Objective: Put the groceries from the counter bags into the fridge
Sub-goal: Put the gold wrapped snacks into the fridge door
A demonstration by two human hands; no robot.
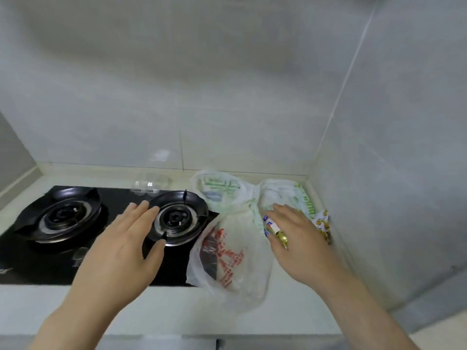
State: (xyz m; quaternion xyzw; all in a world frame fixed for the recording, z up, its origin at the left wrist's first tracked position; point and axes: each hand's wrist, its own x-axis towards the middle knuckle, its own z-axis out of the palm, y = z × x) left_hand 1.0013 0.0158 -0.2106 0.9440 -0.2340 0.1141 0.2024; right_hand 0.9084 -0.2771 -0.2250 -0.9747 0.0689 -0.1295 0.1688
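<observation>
While the right hand [300, 241] reaches over the bags at the counter's [177, 306] back right corner, it seems to hold a small item [271, 226] with a blue, white and red label and a gold end. The item shows at the thumb side of the palm, though the fingers' wrap around it is mostly hidden. The left hand [121, 248] hovers flat, fingers straight and spread, holding nothing, above the right burner [174, 218] of the stove [63, 215]. The red-print bag [227, 251] lies nearest the front, overlapping the stove's right edge. Two green-print bags [219, 190] sit behind it against the back wall, and a patterned packet [322, 221] lies by the right wall. The step in hand looks like unpacking: taking the item out of the bags. The fridge is not in view, so the next move likely calls for lifting the item free of the loose plastic, turning away from the counter and carrying it there. The free left hand could steady a bag or open the fridge door. What the bags hold cannot be told.
</observation>
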